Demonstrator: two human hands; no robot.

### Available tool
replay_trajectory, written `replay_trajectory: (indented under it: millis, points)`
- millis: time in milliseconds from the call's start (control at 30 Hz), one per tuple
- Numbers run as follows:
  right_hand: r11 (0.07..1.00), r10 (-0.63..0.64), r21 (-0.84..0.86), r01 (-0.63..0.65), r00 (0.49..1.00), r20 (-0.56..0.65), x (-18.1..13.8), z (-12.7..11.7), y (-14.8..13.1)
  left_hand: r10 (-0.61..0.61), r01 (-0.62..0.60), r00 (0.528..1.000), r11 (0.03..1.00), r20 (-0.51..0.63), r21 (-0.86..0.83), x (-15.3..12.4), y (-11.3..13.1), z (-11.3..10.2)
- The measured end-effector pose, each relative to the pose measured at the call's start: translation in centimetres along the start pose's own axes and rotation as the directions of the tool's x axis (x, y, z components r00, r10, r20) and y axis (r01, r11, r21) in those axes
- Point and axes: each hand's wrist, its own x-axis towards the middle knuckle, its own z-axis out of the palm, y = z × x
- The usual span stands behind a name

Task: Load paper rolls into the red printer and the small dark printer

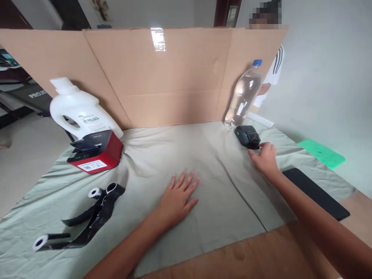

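While left hand (177, 199) lies on cloth (209, 155), fingers spread, right hand (266, 158) is at black device (247, 136); cannot tell if gripping.

A pale, plain wall (331, 85) rises on the right; a light floor (17, 155) shows at left. Tan cardboard (180, 73) stands behind the cloth-covered wooden bench (238, 254). Soft light falls across the room.

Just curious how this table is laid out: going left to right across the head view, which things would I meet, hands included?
Red box → left hand → small black gadget → right hand → flat black slab. Things whose places overlap are left out.
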Motion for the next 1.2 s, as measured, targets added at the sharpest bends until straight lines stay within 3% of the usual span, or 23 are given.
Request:
replay_trajectory:
  millis: [100,267,433,600,700,800,967,1200]
  points:
    - [0.998,0.057,-0.021,-0.057,0.998,-0.008,3.5,0.2,0.5,-0.002,0.001,1.0,0.999,0.029,0.035,0.1,1.1,0.5]
    - [0.978,0.207,-0.077,-0.194,0.954,0.218,9.1,1.2,-2.3,-0.023,0.015,0.996,0.995,0.088,0.095,-1.4,2.6,-0.1]
    - [0.973,0.232,-0.092,-0.213,0.912,0.338,10.1,1.2,-4.1,-0.013,0.005,0.996,0.995,0.084,0.096,-1.9,3.1,-0.1]
    - [0.999,0.035,-0.047,-0.015,0.895,0.445,5.0,0.3,-8.9,-0.013,0.007,0.997,0.996,0.073,0.086,-1.8,3.1,-0.1]
    - [0.991,-0.132,0.045,0.127,0.855,0.502,0.0,0.0,-14.2,-0.012,0.006,0.998,0.996,0.061,0.091,-1.9,3.1,0.0]
    - [0.976,-0.218,0.105,0.192,0.811,0.542,-4.5,-0.1,-19.8,0.0,-0.002,1.0,0.996,0.021,0.09,-2.3,3.0,0.2]
    - [0.987,-0.117,-0.005,0.16,0.744,0.658,-8.6,1.0,-26.1,0.04,-0.036,0.998,0.996,-0.042,0.081,-3.1,2.7,0.8]
    - [0.958,-0.093,-0.178,0.227,0.828,0.552,-11.0,3.6,-28.4,0.043,-0.041,0.997,0.998,-0.061,0.045,-3.1,2.5,1.3]
